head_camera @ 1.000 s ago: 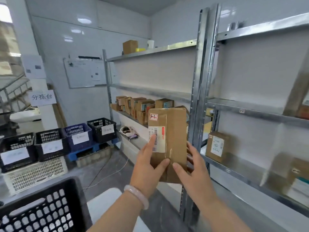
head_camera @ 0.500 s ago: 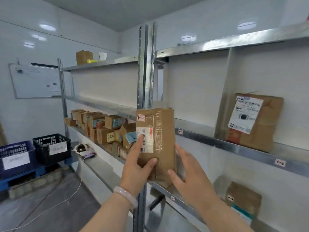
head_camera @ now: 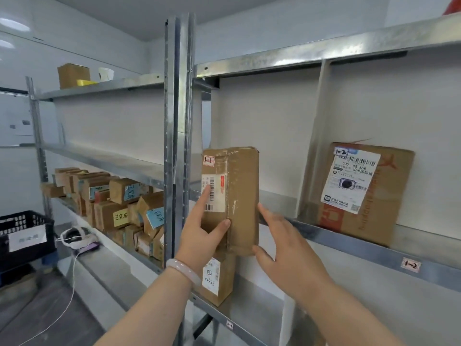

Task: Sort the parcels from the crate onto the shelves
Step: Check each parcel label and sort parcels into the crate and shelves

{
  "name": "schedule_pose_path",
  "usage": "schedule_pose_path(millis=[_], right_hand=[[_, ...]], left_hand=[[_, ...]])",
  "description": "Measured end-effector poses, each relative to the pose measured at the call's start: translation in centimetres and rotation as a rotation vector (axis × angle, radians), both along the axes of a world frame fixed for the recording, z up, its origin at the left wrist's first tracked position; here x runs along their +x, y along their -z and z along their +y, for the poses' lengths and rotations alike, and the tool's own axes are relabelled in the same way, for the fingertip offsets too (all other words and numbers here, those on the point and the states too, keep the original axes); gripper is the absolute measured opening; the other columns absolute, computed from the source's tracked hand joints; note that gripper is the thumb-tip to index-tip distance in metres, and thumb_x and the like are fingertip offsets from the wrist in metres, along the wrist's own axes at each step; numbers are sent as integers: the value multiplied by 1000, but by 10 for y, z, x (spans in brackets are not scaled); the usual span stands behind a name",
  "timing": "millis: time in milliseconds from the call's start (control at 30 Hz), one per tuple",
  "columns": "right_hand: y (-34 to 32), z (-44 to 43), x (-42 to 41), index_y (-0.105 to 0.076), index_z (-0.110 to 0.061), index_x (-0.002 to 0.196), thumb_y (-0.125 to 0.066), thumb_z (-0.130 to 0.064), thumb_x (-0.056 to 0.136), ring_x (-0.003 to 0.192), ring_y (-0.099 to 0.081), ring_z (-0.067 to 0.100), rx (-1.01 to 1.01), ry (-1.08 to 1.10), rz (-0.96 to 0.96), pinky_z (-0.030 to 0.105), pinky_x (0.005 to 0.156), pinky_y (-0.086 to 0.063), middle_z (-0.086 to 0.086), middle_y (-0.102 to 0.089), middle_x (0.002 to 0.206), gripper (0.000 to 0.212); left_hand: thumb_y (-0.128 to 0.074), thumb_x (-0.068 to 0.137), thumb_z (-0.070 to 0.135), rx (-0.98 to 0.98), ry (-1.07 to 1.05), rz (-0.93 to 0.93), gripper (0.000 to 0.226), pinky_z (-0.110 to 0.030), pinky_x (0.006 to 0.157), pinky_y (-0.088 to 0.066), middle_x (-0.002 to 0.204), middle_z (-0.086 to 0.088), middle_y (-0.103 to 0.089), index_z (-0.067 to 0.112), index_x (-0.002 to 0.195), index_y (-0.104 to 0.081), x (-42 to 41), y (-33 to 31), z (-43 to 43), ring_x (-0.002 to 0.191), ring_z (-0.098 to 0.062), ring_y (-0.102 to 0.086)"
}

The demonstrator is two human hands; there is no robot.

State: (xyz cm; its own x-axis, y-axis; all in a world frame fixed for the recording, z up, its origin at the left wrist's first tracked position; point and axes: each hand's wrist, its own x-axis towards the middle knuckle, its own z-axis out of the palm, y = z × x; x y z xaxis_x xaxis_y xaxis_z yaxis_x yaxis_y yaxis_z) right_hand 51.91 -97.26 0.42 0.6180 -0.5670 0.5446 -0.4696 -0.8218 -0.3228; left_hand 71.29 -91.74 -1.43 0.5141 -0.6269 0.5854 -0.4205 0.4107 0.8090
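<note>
A tall brown cardboard parcel (head_camera: 239, 196) with a barcode label stands upright in front of the middle metal shelf (head_camera: 374, 250), at its left end beside the steel upright. My left hand (head_camera: 202, 233) grips its lower left side, index finger along the label and thumb on the front. My right hand (head_camera: 284, 248) touches the parcel's lower right edge with straight fingers. A larger parcel (head_camera: 361, 193) labelled 1-2 leans against the wall on the same shelf to the right.
A steel upright (head_camera: 178, 146) stands just left of the parcel. Below is a small box (head_camera: 217, 278) on the lower shelf. Several small labelled boxes (head_camera: 117, 203) fill the left shelf unit. A black crate (head_camera: 22, 236) sits at far left.
The view has swung right and closer to the shelves. The parcel has risen to the level of the middle shelf, still between both hands.
</note>
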Motion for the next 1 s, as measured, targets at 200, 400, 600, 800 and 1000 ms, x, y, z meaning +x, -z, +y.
schedule_pose_path(millis=[200,400,600,800,1000], right_hand=[[-17,-34,41,-3,-50,146,-48,-45,94,138,-24,5,-72,67,41,27,112,-29,-21,-19,153,69],[-23,-73,100,-13,-46,148,-51,-41,92,139,-26,6,-98,99,-1,34,113,-31,-19,-24,153,68],[-22,-96,138,-10,-51,145,-51,-42,92,137,-25,-1,-127,137,-30,29,112,-30,-24,-24,151,68],[-16,-110,158,-14,-50,145,-52,-42,92,137,-26,0,-150,166,-52,28,111,-31,-22,-29,150,66],[-13,-117,169,-11,-52,145,-49,-44,91,137,-28,1,-168,189,-72,28,111,-32,-20,-31,150,67]], left_hand=[[-70,89,17,3,28,-52,80,-46,109,-44,139,17,-41,54,146,-28,62,-25,-52,131,-10,-41],[-67,91,16,6,78,-150,77,-38,107,-41,136,19,-38,53,143,-24,128,-48,-96,129,-6,-37],[-68,91,20,15,121,-230,82,-41,113,-37,135,22,-39,56,147,-20,176,-42,-143,129,-2,-37],[-66,92,17,1,164,-262,86,-38,114,-35,134,26,-37,66,142,-15,196,-34,-172,127,7,-37],[-65,93,17,-14,122,-351,86,-28,114,-25,146,12,-34,59,143,-10,206,-28,-186,135,-2,-32]])
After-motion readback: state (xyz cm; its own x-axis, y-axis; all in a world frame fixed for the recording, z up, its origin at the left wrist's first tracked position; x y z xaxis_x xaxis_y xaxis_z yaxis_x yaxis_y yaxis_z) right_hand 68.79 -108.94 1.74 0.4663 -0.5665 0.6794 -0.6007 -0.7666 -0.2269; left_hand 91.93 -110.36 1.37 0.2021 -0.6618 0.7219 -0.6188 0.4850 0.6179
